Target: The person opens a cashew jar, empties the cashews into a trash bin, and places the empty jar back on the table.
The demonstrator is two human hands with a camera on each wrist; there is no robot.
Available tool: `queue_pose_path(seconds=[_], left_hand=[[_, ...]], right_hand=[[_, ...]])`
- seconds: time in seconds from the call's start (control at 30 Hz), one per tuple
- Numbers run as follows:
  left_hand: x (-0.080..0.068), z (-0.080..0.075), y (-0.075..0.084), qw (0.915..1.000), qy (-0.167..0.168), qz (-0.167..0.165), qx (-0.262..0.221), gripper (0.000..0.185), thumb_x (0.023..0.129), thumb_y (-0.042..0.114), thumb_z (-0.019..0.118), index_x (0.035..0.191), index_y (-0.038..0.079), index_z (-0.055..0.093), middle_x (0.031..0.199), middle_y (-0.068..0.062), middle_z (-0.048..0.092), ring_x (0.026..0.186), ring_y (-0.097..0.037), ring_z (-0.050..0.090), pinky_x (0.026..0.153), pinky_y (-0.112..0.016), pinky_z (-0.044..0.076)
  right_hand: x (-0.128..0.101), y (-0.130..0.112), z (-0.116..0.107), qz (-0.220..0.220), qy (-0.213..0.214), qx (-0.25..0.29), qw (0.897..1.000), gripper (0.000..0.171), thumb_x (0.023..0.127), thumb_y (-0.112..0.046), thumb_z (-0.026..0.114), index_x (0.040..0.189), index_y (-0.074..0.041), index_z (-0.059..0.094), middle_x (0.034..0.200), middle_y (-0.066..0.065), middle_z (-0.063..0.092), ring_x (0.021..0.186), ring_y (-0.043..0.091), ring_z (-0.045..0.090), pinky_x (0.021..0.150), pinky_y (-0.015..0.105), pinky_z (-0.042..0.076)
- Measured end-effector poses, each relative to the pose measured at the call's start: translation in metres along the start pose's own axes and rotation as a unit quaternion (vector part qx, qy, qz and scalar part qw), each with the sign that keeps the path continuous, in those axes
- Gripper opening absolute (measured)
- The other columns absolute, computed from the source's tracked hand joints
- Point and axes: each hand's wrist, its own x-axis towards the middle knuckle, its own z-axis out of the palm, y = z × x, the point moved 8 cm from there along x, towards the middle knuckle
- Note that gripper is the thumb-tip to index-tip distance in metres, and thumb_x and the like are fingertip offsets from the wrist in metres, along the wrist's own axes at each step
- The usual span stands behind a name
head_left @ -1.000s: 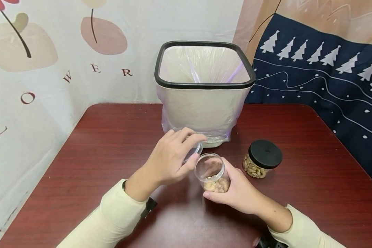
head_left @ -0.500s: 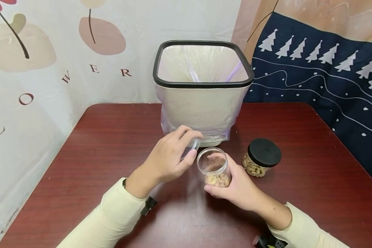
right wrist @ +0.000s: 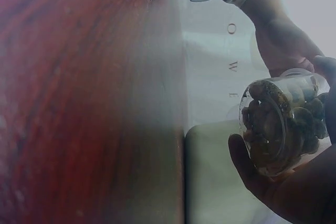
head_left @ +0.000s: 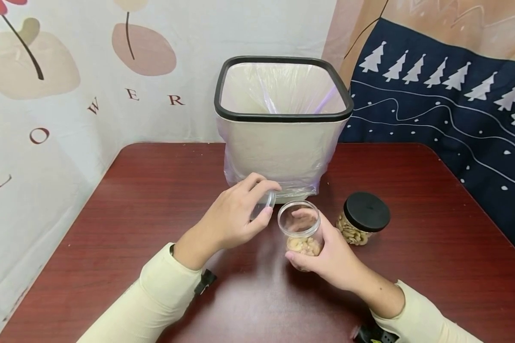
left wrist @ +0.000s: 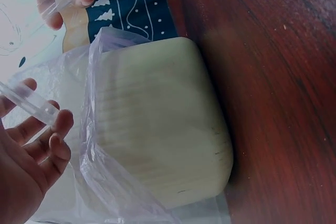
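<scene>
Since earlier frame, open jar [head_left: 301, 233] moved slightly toward 1 o'clock, nearer bin [head_left: 283, 143]. Right hand [head_left: 328, 257] wraps fingers around jar (nuts at bottom), held just above table [head_left: 133, 200]. Left hand [head_left: 236, 219] pinches clear lid [head_left: 263, 206], at 10 o'clock from jar. Black-lidded jar [head_left: 362, 220] at 3 o'clock.

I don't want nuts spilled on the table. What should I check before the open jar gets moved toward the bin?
1. Right hand grips open jar: ok.
2. Clear lid off, pinched in left hand: ok.
3. Bin upright, bag-lined, mouth open: ok.
4. Black-lidded jar stands apart from the hands: ok.
5. Bag fixed firmly under the rim: cannot tell.
</scene>
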Motion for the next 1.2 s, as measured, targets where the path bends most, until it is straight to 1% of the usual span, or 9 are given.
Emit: queue_pose_path(seconds=[0.17, 0.27, 0.43, 0.67, 0.93, 1.1, 1.2], left_hand=[[0.0, 0.003, -0.001, 0.9999, -0.012, -0.007, -0.009, 0.036, 0.092, 0.032, 0.051, 0.126, 0.019, 0.057, 0.115, 0.003, 0.056, 0.092, -0.015, 0.061, 0.083, -0.035, 0.051], [0.0, 0.005, -0.001, 0.9998, -0.018, -0.008, -0.011, 0.036, 0.092, 0.031, 0.053, 0.126, 0.019, 0.057, 0.115, 0.003, 0.056, 0.093, -0.015, 0.062, 0.084, -0.034, 0.051], [0.0, 0.007, -0.002, 0.9996, -0.026, -0.007, -0.012, 0.038, 0.09, 0.031, 0.057, 0.126, 0.019, 0.057, 0.115, 0.004, 0.056, 0.094, -0.014, 0.061, 0.085, -0.033, 0.051], [0.0, 0.012, 0.0, 0.9991, -0.041, -0.003, -0.012, 0.04, 0.088, 0.033, 0.063, 0.126, 0.02, 0.057, 0.117, 0.003, 0.056, 0.093, -0.015, 0.061, 0.083, -0.033, 0.052], [-0.001, 0.02, -0.003, 0.9978, -0.065, -0.012, -0.005, 0.041, 0.088, 0.034, 0.065, 0.126, 0.02, 0.057, 0.117, 0.005, 0.055, 0.089, -0.014, 0.061, 0.081, -0.033, 0.052], [-0.002, 0.023, -0.004, 0.9971, -0.075, -0.016, 0.0, 0.04, 0.087, 0.035, 0.067, 0.123, 0.019, 0.057, 0.115, 0.004, 0.056, 0.085, -0.015, 0.063, 0.079, -0.033, 0.053], [-0.003, 0.026, -0.006, 0.996, -0.087, -0.021, -0.004, 0.039, 0.087, 0.035, 0.069, 0.12, 0.019, 0.057, 0.113, 0.004, 0.055, 0.084, -0.015, 0.063, 0.078, -0.033, 0.054]], right_hand=[[0.001, 0.0, -0.003, 0.011, 0.007, 0.043, 0.999, 0.065, 0.08, 0.002, 0.078, 0.134, -0.011, 0.043, 0.116, 0.016, 0.055, 0.076, 0.016, 0.067, 0.059, 0.035, 0.059], [0.002, -0.001, -0.006, 0.005, 0.019, 0.055, 0.998, 0.065, 0.08, 0.004, 0.077, 0.134, -0.008, 0.043, 0.117, 0.017, 0.054, 0.078, 0.015, 0.067, 0.06, 0.035, 0.059], [0.003, -0.001, -0.007, 0.005, 0.023, 0.083, 0.996, 0.065, 0.081, 0.007, 0.074, 0.135, -0.005, 0.04, 0.117, 0.019, 0.052, 0.075, 0.016, 0.066, 0.059, 0.035, 0.059], [0.002, -0.003, -0.01, 0.004, 0.034, 0.049, 0.998, 0.064, 0.081, 0.006, 0.075, 0.134, -0.004, 0.042, 0.119, 0.015, 0.055, 0.087, 0.013, 0.066, 0.065, 0.031, 0.059], [0.002, -0.003, -0.014, -0.001, 0.044, 0.034, 0.998, 0.064, 0.081, 0.005, 0.075, 0.134, -0.007, 0.042, 0.12, 0.014, 0.055, 0.09, 0.013, 0.066, 0.067, 0.03, 0.059], [0.002, -0.004, -0.015, 0.0, 0.048, 0.03, 0.998, 0.064, 0.081, 0.005, 0.075, 0.135, -0.008, 0.042, 0.12, 0.013, 0.055, 0.089, 0.013, 0.066, 0.067, 0.03, 0.059], [0.002, -0.004, -0.016, 0.001, 0.05, 0.03, 0.998, 0.064, 0.081, 0.005, 0.076, 0.135, -0.008, 0.043, 0.12, 0.013, 0.055, 0.089, 0.013, 0.066, 0.068, 0.03, 0.059]])
